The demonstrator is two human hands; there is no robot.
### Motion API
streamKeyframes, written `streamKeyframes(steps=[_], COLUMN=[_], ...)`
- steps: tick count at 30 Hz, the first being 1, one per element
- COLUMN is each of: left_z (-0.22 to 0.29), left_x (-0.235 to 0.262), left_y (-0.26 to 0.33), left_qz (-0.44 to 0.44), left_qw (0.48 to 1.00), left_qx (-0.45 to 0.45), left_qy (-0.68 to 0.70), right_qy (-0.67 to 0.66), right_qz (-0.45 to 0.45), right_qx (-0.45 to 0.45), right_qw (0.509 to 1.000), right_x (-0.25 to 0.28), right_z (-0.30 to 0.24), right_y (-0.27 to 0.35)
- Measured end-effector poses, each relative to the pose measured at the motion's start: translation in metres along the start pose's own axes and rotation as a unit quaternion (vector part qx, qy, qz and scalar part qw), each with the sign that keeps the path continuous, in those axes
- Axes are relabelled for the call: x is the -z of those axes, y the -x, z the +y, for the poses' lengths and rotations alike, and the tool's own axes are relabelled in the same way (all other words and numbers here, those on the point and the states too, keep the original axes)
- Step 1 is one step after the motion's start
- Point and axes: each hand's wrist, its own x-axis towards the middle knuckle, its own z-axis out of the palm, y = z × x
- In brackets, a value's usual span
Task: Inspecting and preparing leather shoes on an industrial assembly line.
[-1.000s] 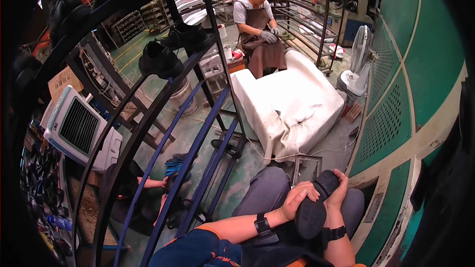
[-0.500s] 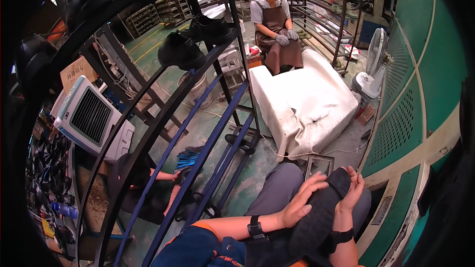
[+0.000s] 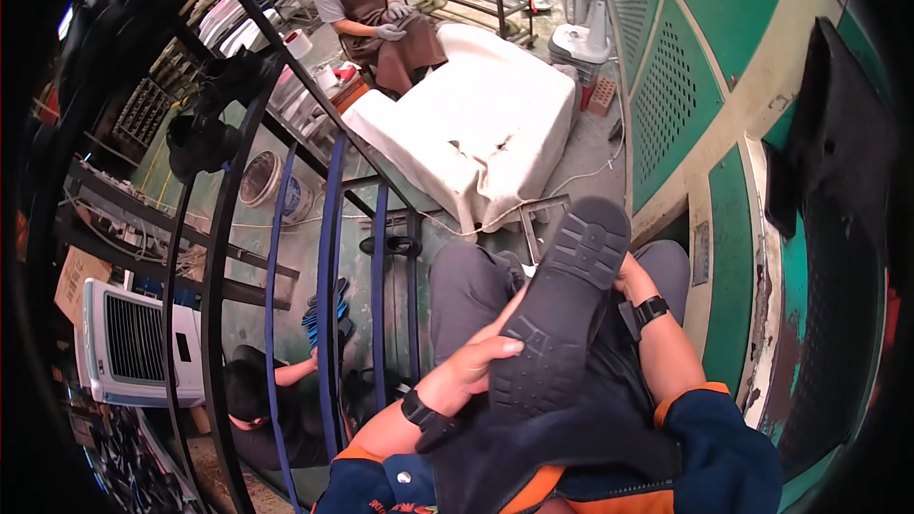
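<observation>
A black shoe is between my hands above my lap, its treaded sole turned up toward me. The sole's block-like end points away from me. My left hand grips the near left side, thumb along the sole's edge and the other fingers mostly hidden beneath. On the far right side, my right hand is closed around the shoe's edge, with most of its fingers out of sight behind it. The shoe's upper faces away and cannot be seen.
A dark metal rack with black shoes stands left. Ahead is a white-covered block, with a seated person in an apron behind it. Green panels line the right. Another person crouches beyond the rack.
The shoe has turned so its sole now faces up. My left hand, before spread and blurred beside it, has closed on its side. My view has swung right and down.
</observation>
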Motion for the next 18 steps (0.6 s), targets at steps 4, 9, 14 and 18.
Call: streamKeyframes(steps=[4, 9, 14, 18], left_z=[0.027, 0.034, 0.035, 0.057], left_x=[0.004, 0.022, 0.012, -0.001], left_y=[0.03, 0.033, 0.037, 0.052], left_qz=[0.023, 0.107, 0.2, 0.136], left_qw=[0.978, 0.936, 0.872, 0.667], left_qx=[-0.149, -0.308, -0.356, -0.465], left_qy=[-0.145, -0.136, -0.272, -0.566], right_qy=[-0.1, -0.114, -0.237, -0.079], right_qz=[-0.402, -0.371, -0.199, -0.264], right_qx=[-0.073, 0.019, 0.145, -0.087], right_qw=[0.907, 0.922, 0.94, 0.957], right_x=[-0.028, -0.109, -0.195, -0.213], right_z=[-0.011, -0.035, -0.103, -0.071], right_y=[0.059, 0.064, -0.035, 0.003])
